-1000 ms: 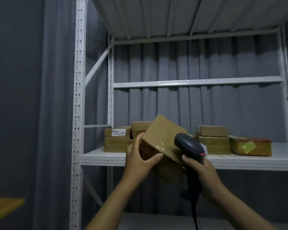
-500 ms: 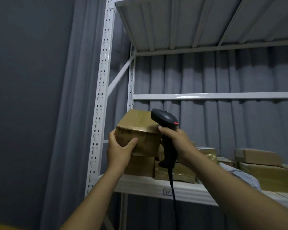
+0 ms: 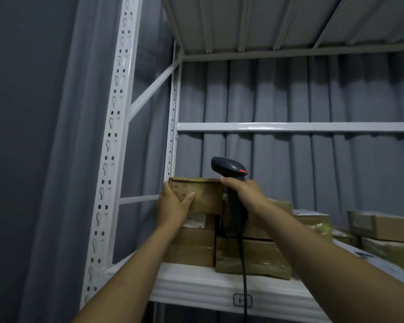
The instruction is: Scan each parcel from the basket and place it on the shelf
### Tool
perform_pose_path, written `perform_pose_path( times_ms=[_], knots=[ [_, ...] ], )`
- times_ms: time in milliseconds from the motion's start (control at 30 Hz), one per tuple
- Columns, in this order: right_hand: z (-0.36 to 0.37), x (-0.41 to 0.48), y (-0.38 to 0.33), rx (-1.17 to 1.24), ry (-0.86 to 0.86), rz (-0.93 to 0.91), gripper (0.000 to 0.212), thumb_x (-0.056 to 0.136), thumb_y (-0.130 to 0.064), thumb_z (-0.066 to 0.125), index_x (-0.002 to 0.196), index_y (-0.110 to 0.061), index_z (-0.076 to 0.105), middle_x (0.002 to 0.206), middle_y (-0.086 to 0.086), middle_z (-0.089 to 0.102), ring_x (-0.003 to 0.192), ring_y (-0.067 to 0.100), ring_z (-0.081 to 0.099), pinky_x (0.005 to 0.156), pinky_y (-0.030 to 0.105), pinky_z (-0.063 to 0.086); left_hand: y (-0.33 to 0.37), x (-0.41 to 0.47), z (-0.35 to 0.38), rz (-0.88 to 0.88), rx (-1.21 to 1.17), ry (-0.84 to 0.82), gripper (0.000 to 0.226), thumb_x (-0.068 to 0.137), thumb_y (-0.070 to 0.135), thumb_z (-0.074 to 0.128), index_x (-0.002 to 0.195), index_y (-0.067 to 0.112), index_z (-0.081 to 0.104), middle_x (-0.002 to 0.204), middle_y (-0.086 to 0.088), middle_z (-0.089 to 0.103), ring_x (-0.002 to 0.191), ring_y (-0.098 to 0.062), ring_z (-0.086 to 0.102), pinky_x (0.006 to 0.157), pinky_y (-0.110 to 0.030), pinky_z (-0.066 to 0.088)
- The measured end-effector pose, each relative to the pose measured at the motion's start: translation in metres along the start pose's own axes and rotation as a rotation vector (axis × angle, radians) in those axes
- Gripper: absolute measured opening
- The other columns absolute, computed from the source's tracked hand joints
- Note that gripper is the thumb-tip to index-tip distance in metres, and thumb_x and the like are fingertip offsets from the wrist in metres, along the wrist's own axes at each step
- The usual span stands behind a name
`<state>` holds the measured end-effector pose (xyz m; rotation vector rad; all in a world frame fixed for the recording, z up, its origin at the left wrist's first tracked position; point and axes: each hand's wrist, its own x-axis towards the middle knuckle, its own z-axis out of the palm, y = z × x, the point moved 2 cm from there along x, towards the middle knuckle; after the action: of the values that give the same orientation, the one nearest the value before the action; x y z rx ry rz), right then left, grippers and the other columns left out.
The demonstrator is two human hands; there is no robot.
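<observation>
The white shelf's (image 3: 196,290) front edge lies nearest, with taped boxes (image 3: 191,248) stacked on it. My left hand (image 3: 173,206) grips the parcel (image 3: 204,194) atop the left stack. My right hand (image 3: 245,194) clasps the scanner (image 3: 229,169) upright just beside it. Its cable (image 3: 244,273) crosses the shelf tag (image 3: 237,300), which is unreadable.

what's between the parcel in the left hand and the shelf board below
Head view: under the held parcel in the left hand sit two stacked boxes, a white-labelled box on a plain brown box, which rests on the shelf board.
</observation>
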<state>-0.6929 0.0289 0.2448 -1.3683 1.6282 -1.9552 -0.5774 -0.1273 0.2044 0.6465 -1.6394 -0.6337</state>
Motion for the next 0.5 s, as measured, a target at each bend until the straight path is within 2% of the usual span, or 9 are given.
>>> perform_pose_path(
  times_ms=[67, 133, 167, 233, 300, 367, 400, 500],
  knots=[
    [-0.010, 0.001, 0.005, -0.091, 0.052, -0.029, 0.023, 0.085, -0.031, 0.071, 0.096, -0.012, 0.065, 0.088, 0.010, 0.066, 0.083, 0.025, 0.063, 0.077, 0.038, 0.050, -0.003, -0.003, 0.001, 0.043, 0.170, 0.002, 0.095, 0.087, 0.047, 0.064, 0.154, 0.012, 0.006, 0.155, -0.014, 0.024, 0.139, -0.032, 0.029, 0.112, -0.044, 0.032],
    [-0.022, 0.000, 0.012, -0.212, 0.107, -0.068, 0.025, 0.084, -0.031, 0.070, 0.095, -0.009, 0.066, 0.083, 0.011, 0.063, 0.080, 0.025, 0.061, 0.073, 0.037, 0.046, -0.001, -0.014, -0.004, 0.175, 0.336, 0.083, 0.090, 0.089, 0.047, 0.061, 0.154, 0.012, 0.009, 0.157, -0.014, 0.016, 0.141, -0.033, 0.023, 0.112, -0.044, 0.029],
    [-0.027, -0.002, 0.014, -0.280, 0.126, -0.091, 0.025, 0.085, -0.031, 0.069, 0.094, -0.009, 0.065, 0.079, 0.010, 0.061, 0.076, 0.024, 0.059, 0.070, 0.034, 0.044, 0.001, -0.022, -0.006, 0.282, 0.419, 0.124, 0.084, 0.089, 0.044, 0.062, 0.153, 0.013, 0.017, 0.156, -0.015, 0.019, 0.140, -0.034, 0.024, 0.112, -0.046, 0.030],
    [-0.038, -0.008, 0.018, -0.446, 0.153, -0.128, 0.022, 0.087, -0.036, 0.067, 0.089, -0.014, 0.062, 0.074, 0.005, 0.060, 0.070, 0.018, 0.056, 0.064, 0.031, 0.042, -0.002, -0.033, -0.008, 0.545, 0.581, 0.167, 0.068, 0.085, 0.037, 0.068, 0.143, 0.013, 0.041, 0.148, -0.018, 0.036, 0.132, -0.037, 0.038, 0.105, -0.050, 0.038],
    [-0.047, -0.009, 0.023, -0.570, 0.174, -0.130, 0.025, 0.085, -0.045, 0.066, 0.088, -0.020, 0.061, 0.079, 0.004, 0.066, 0.075, 0.018, 0.060, 0.072, 0.036, 0.050, -0.010, -0.040, -0.007, 0.718, 0.698, 0.154, 0.056, 0.077, 0.032, 0.076, 0.126, 0.012, 0.059, 0.132, -0.017, 0.053, 0.119, -0.037, 0.053, 0.098, -0.051, 0.044],
    [-0.052, -0.010, 0.026, -0.621, 0.193, -0.099, 0.030, 0.082, -0.049, 0.065, 0.089, -0.020, 0.064, 0.085, 0.007, 0.069, 0.081, 0.021, 0.061, 0.082, 0.043, 0.051, -0.014, -0.043, -0.005, 0.720, 0.757, 0.098, 0.051, 0.074, 0.035, 0.078, 0.118, 0.013, 0.065, 0.127, -0.015, 0.057, 0.115, -0.035, 0.057, 0.096, -0.049, 0.046],
    [-0.052, -0.011, 0.027, -0.639, 0.195, -0.087, 0.032, 0.082, -0.049, 0.065, 0.090, -0.018, 0.065, 0.087, 0.008, 0.069, 0.082, 0.021, 0.061, 0.082, 0.042, 0.050, -0.014, -0.044, -0.004, 0.680, 0.774, 0.048, 0.052, 0.078, 0.039, 0.075, 0.122, 0.015, 0.063, 0.131, -0.014, 0.055, 0.120, -0.034, 0.054, 0.099, -0.048, 0.045],
    [-0.051, -0.015, 0.026, -0.691, 0.171, -0.076, 0.036, 0.083, -0.051, 0.064, 0.092, -0.016, 0.066, 0.086, 0.005, 0.068, 0.079, 0.018, 0.058, 0.079, 0.037, 0.047, -0.012, -0.038, 0.000, 0.522, 0.807, -0.142, 0.062, 0.093, 0.054, 0.047, 0.147, 0.025, 0.037, 0.156, -0.006, 0.025, 0.144, -0.027, 0.022, 0.116, -0.044, 0.020]
  ],
)
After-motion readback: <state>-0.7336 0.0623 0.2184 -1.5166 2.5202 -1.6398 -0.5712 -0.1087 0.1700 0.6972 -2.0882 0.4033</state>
